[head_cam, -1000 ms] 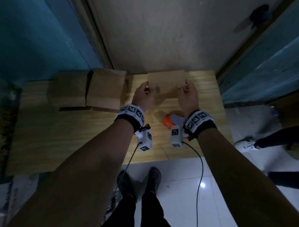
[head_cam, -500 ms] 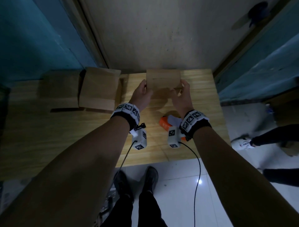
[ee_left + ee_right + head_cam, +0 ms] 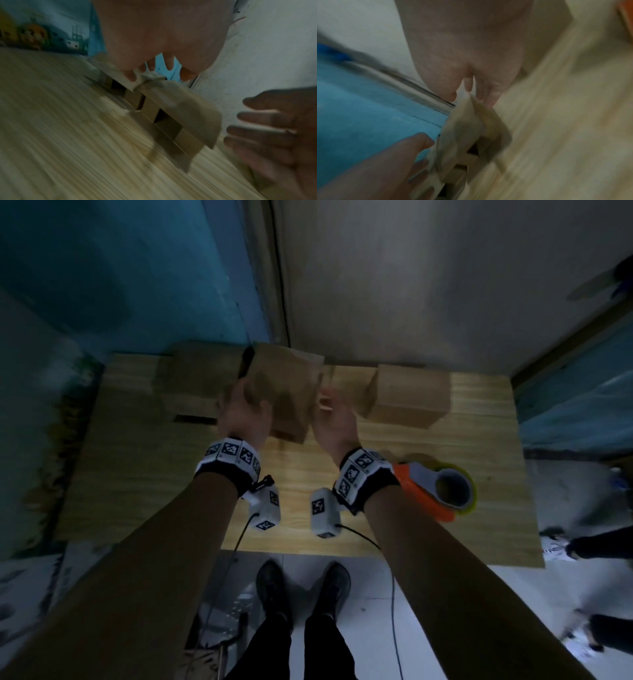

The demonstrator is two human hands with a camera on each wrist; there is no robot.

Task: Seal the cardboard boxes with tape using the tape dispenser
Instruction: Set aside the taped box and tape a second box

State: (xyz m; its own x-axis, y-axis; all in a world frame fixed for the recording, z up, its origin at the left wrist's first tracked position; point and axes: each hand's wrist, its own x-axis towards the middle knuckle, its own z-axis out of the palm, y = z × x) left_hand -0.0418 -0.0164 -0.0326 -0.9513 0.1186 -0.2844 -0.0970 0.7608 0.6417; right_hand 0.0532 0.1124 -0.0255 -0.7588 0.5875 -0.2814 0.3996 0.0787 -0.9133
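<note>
A cardboard box (image 3: 284,392) is tilted up off the wooden table (image 3: 154,474) at its back middle, with its underside flaps showing in the left wrist view (image 3: 180,112). My left hand (image 3: 239,412) grips its left side, thumb and fingers around the edge. My right hand (image 3: 330,419) is at its right side with fingers straight and spread (image 3: 260,119). A second box (image 3: 407,395) stands to the right, and a third box (image 3: 195,378) to the left. The orange tape dispenser (image 3: 435,491) lies by my right wrist, untouched.
A wall runs right behind the boxes. The table's front edge is close to my feet (image 3: 301,587). Cables hang from both wrists. Another person's shoe (image 3: 555,546) and legs are on the floor at the right.
Both hands let go of the right box, which now stands on the table, and moved left to the middle box, which is now tilted up. The view shifted left.
</note>
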